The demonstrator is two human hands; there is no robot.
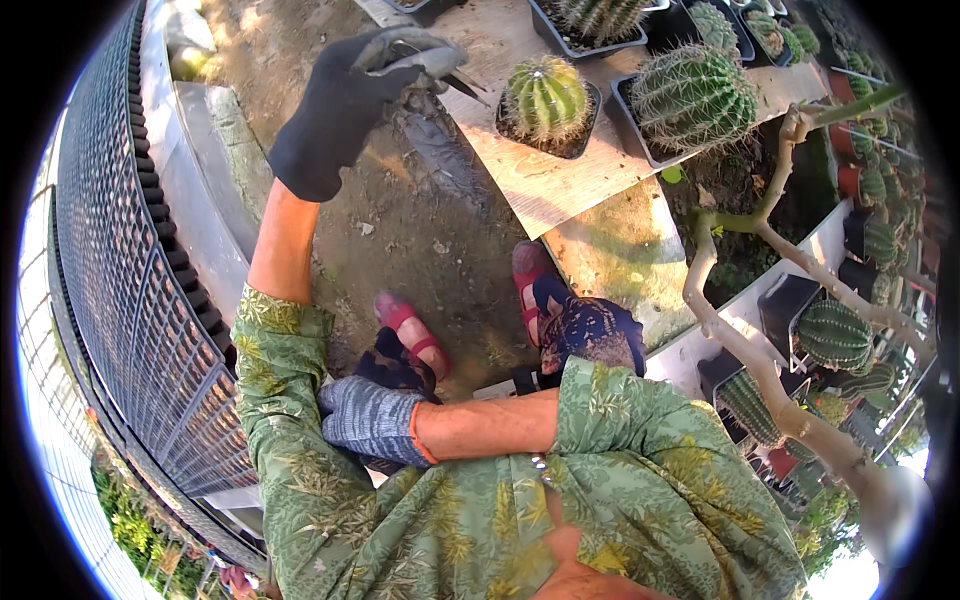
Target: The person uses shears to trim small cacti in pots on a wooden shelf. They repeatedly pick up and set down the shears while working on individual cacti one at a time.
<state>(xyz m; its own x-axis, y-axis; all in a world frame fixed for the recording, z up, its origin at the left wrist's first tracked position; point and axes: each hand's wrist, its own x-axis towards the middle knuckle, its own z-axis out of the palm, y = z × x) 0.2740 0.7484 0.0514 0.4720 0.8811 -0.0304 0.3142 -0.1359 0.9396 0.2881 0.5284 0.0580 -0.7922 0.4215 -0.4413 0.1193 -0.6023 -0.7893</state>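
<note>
My left hand [360, 95], in a black glove, reaches out at the upper left and is closed on dark, thin-pointed tweezers [463, 84]. Their two prongs point right, toward a small ribbed yellow-green cactus [548, 97] in a square black pot [583, 140], apart from it. Across my body lies my right arm, and my right hand [375, 418] in a grey knit glove with an orange cuff rests against my left sleeve by the elbow. Its fingers are mostly hidden. Beside the small cactus stands a larger, spiny round cactus [693, 98] in another black pot [630, 118].
The pots stand on a wooden board [540, 190]. More potted cacti [600, 18] sit behind. A bare branch [735, 350] crosses the right side, before a white ledge [690, 350] and further cacti [835, 333]. Dark mesh [150, 270] bounds the left. Bare soil [350, 250] lies below.
</note>
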